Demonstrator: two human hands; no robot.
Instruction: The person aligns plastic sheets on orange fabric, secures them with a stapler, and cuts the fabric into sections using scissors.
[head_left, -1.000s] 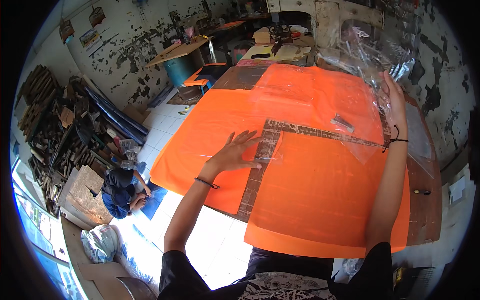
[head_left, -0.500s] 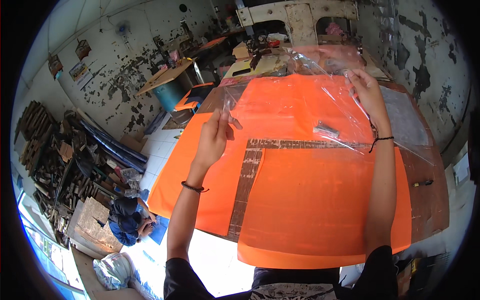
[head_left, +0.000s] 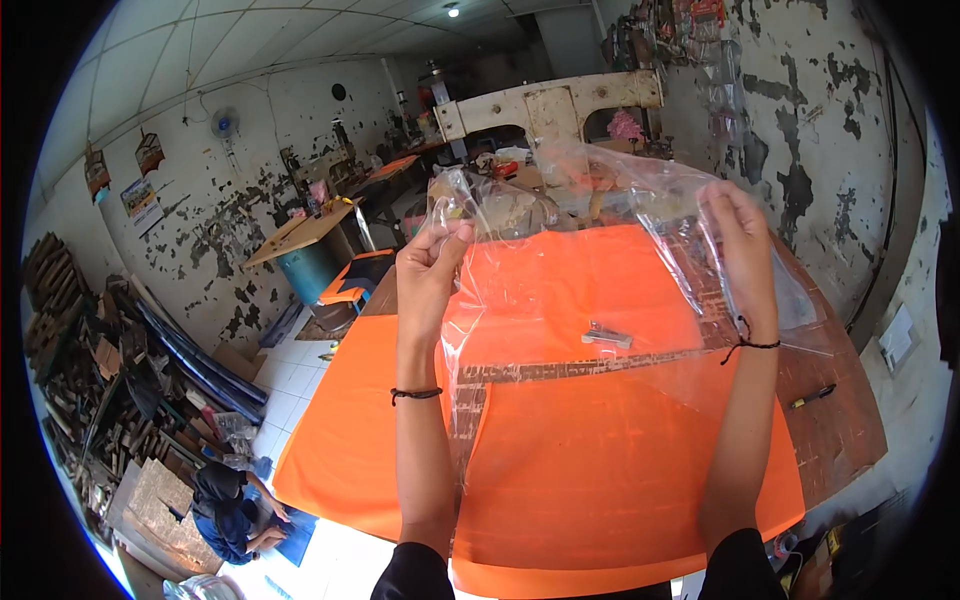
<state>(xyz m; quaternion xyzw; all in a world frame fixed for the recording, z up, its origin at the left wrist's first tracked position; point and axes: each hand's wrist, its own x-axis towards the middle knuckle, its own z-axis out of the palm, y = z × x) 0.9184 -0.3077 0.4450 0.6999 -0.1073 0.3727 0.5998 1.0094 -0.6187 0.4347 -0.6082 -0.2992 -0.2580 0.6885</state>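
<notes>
A thin clear plastic sheet (head_left: 668, 262) hangs stretched between my raised hands above the table, wrinkled and see-through. My left hand (head_left: 430, 265) pinches its left edge between thumb and fingers. At the other side, my right hand (head_left: 737, 245) grips a folded edge, its fingers curled around the film. Beneath lie flat orange sheets: one nearest me (head_left: 600, 480), another at the left (head_left: 340, 410) and one farther back (head_left: 570, 270). On the far one rests a small metal piece (head_left: 606, 335), seen through the plastic; its kind is unclear.
The brown worn tabletop (head_left: 845, 440) shows at the right, with a yellow-black pen-shaped tool (head_left: 813, 396) on it. A large pale machine frame (head_left: 550, 108) stands behind. At lower left another person (head_left: 225, 510) crouches over a blue sheet (head_left: 297, 543). Scrap wood (head_left: 80, 340) is piled leftward.
The view has tilted up. My left hand has moved nearer the right one, and the plastic now hangs more upright between them. Both hands still hold it.
</notes>
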